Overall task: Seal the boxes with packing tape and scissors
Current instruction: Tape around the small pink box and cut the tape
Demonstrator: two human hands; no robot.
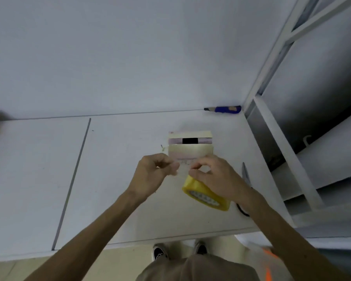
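Left hand point(156, 171) at frame centre, fingers curled, pinching the free end of a clear tape strip point(183, 169). Right hand point(213, 175) just beside it, grasping the yellow tape roll point(203, 196), thumb and forefinger close to where the strip leaves the roll. Both are held above the worktop point(120, 179), just below the small box point(190, 147) in the frame, which sits closed and right of centre. Scissors point(245, 173) lie to the right of the roll, partly hidden under the right forearm. A blue utility knife point(224, 109) lies at the upper right, well apart. Risks as judged: the strip is short and slack, so it may fold back on itself or cling to a finger. Laid askew, it could miss the flap seam. The light box may slide or lift when tape is pressed, since neither hand steadies it. Reaching for the scissors means freeing a hand, and the strip could snap back onto the roll.
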